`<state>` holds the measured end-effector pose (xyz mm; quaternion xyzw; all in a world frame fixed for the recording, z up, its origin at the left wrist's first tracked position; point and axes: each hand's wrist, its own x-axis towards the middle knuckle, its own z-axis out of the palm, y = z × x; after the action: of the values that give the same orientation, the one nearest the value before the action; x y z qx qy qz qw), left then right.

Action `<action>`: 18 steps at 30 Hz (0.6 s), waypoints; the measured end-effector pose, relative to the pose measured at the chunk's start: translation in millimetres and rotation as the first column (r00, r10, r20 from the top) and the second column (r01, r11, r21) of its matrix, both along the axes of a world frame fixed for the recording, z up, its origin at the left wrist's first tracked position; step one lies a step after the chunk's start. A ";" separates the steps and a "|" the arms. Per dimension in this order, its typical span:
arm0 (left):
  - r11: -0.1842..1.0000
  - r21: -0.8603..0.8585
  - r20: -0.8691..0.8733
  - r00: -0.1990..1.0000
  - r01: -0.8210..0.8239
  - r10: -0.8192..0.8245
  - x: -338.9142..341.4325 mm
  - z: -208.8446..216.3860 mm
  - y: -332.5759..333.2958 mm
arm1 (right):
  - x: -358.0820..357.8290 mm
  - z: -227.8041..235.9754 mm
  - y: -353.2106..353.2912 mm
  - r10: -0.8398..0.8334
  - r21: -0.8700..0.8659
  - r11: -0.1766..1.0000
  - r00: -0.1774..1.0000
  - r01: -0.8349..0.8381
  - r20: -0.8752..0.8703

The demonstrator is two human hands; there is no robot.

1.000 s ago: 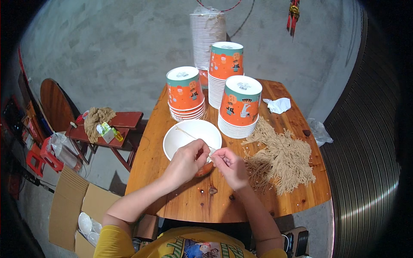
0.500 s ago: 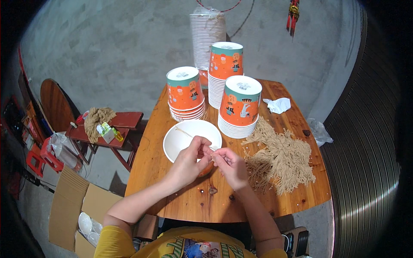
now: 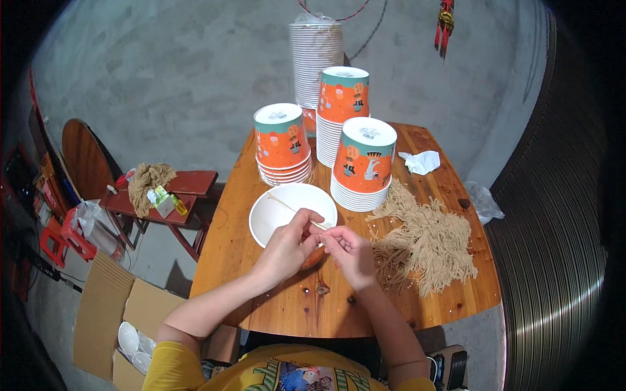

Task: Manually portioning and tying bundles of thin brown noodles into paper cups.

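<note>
My left hand [image 3: 287,247] and my right hand [image 3: 352,255] meet over the near rim of a white paper bucket [image 3: 266,221], whose open mouth faces up toward me. Both are closed, fingertips pinched together on a thin tan string [image 3: 282,203]. One end of that string sticks out past the left fingers across the bucket's mouth. What lies right between the fingertips is too small to make out. A little of the bucket's orange outer wall shows below my hands. To the right of my right hand lies a loose heap of tan strings [image 3: 433,241].
Upside-down orange and green paper buckets stand stacked at left [image 3: 282,140], centre [image 3: 365,156] and back [image 3: 344,94]. Behind them rises a tall white bucket stack [image 3: 315,65]. Crumpled white tissue [image 3: 422,161] lies far right on the wooden table [image 3: 228,260]. A cardboard box [image 3: 107,313] sits lower left.
My fingers have shifted only slightly, still pinching the string. More of its length shows beside the left fingers. The whole view has moved a little.
</note>
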<state>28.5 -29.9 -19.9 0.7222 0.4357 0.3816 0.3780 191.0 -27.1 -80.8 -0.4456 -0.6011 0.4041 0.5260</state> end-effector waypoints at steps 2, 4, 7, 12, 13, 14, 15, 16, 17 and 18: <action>1.000 -0.001 -0.013 1.000 -0.001 0.001 0.7 -0.6 0.9 | 1.0 -2.2 2.3 -0.008 0.026 1.000 1.000 0.007 0.028; 0.997 0.080 -0.015 1.000 -0.012 0.014 -0.2 -5.8 3.9 | 0.1 -3.0 4.6 -0.002 0.064 0.998 1.000 0.002 0.014; 0.996 0.082 -0.038 0.999 -0.023 0.026 1.1 -4.2 4.6 | 0.2 -2.7 5.4 -0.004 0.069 0.998 1.000 0.003 0.019; 0.999 0.028 -0.025 0.999 -0.024 0.025 -0.2 -5.9 7.9 | 0.9 -4.4 6.9 -0.083 0.128 0.989 0.993 0.071 0.088; 1.000 -0.003 -0.026 0.999 -0.030 0.030 -0.8 -6.5 8.7 | 1.1 -4.5 7.0 -0.126 0.147 0.983 0.988 0.112 0.090; 1.000 -0.005 -0.026 0.999 -0.027 0.027 -1.2 -5.6 9.5 | 3.5 -1.7 5.8 -0.128 0.146 0.983 0.988 0.114 0.091; 0.998 -0.059 -0.026 1.000 -0.010 0.009 -2.7 -3.7 10.5 | 4.9 6.3 3.3 -0.120 0.115 0.988 0.984 0.105 0.132; 0.993 -0.114 -0.025 1.000 0.006 -0.009 -3.7 -2.1 11.1 | 5.5 10.2 2.2 -0.110 0.083 0.992 0.979 0.097 0.172; 0.993 -0.118 -0.026 1.000 0.004 -0.007 -4.0 -1.1 11.3 | 5.0 9.0 2.7 -0.107 0.079 0.992 0.979 0.095 0.172; 0.991 -0.134 -0.022 1.000 0.007 -0.010 -3.8 0.3 11.3 | 4.9 8.2 3.0 -0.097 0.073 0.994 0.981 0.086 0.169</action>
<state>24.7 -18.6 -19.5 0.7014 0.4614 0.3417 0.4224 195.8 -24.2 -72.6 -0.4885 -0.6362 0.3194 0.5045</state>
